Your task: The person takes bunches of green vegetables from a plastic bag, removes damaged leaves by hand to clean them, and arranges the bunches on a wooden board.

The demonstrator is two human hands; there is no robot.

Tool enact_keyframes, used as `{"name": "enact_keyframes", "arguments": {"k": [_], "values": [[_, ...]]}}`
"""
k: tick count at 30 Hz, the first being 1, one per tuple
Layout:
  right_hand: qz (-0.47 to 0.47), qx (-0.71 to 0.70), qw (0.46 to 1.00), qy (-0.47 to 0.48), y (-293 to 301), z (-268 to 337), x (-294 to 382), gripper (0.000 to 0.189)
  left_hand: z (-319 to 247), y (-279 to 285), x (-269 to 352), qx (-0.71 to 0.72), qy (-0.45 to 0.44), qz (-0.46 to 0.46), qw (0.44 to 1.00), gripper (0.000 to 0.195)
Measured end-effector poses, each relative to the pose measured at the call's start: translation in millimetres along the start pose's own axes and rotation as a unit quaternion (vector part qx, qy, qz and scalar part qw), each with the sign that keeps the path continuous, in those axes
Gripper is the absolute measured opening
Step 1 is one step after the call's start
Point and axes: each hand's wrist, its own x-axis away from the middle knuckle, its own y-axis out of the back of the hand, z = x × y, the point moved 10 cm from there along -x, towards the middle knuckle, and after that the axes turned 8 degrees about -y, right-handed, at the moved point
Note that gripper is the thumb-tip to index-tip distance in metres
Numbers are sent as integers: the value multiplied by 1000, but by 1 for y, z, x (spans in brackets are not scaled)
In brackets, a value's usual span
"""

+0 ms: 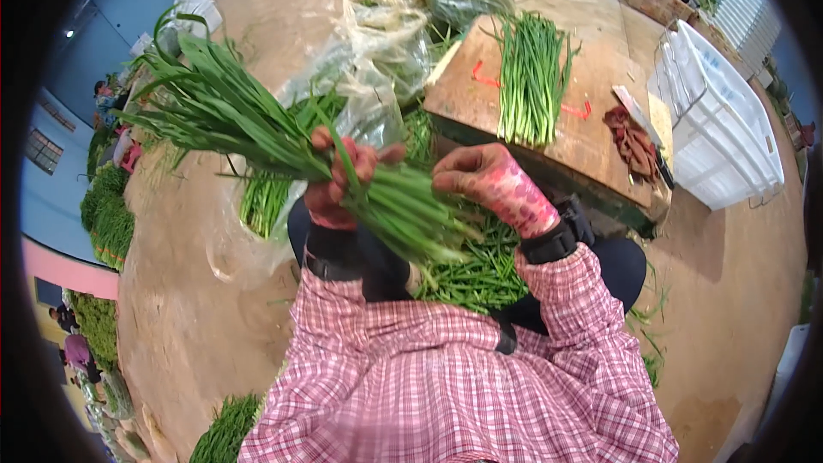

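Note:
My left hand point(347, 170) grips a thick bunch of garlic chives point(231, 109) around its middle. Its leaves spread to the upper left, and its pale stem ends, blurred, point to the lower right. Close by the stems is my right hand point(492, 183), its fingertips pinched together; whether anything thin is between them cannot be made out. Ahead, a neat bundle of chives point(533, 83) lies on a wooden board point(598, 77) with red strips point(485, 74) by it. Loose green trimmings point(479, 283) are heaped between my legs.
A knife point(633, 109) and a brown cloth point(627, 141) lie on the board's right side. Beyond it stands a white plastic crate point(720, 122). Clear plastic bags point(379, 90) and more chives point(263, 199) are at front left. Chive stacks point(109, 218) and people line the far left.

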Motion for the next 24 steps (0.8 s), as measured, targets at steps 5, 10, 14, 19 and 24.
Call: {"name": "enact_keyframes", "arguments": {"k": [5,10,14,19,24], "values": [[-66,-58,996,-31,-4,-17,5,17,-5,-13,5,7,3,45,999,36],[-293,235,922,99,70,-40,18,22,-24,2,3,47,-47,-46,997,47],[-176,202,960,77,44,-6,26,87,-20,19,-4,26,-36,-39,998,48],[-92,307,945,68,-28,-11,20,115,16,60,-2,-88,54,-287,952,22],[-48,15,999,-2,-33,-60,1,99,45,85,-12,-328,184,-293,879,25]]}}
